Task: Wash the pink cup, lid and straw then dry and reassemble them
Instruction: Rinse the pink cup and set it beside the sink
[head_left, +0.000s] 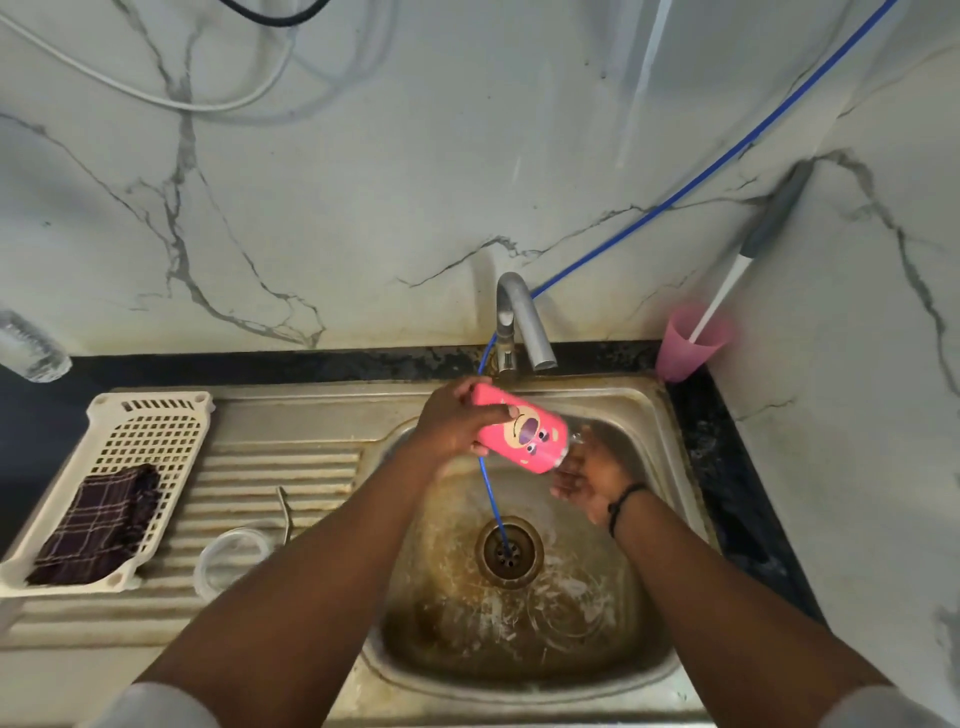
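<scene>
My left hand (457, 423) grips the pink cup (524, 434), a cup with a cartoon bear face, and holds it on its side over the sink basin (519, 613) just below the tap (522, 322). The cup's mouth points right toward my right hand (587, 480), which is open with wet fingers spread at the rim. The clear lid (234, 558) lies on the ribbed drainboard at the left. Beside it rests the bent straw (284, 512).
A white plastic basket (150, 415) with a dark checked cloth (98, 525) sits on the left of the drainboard. A thin blue hose (493, 499) runs down into the drain. A pink tumbler (688, 345) holding a brush stands at the back right corner. A clear bottle (31, 345) lies far left.
</scene>
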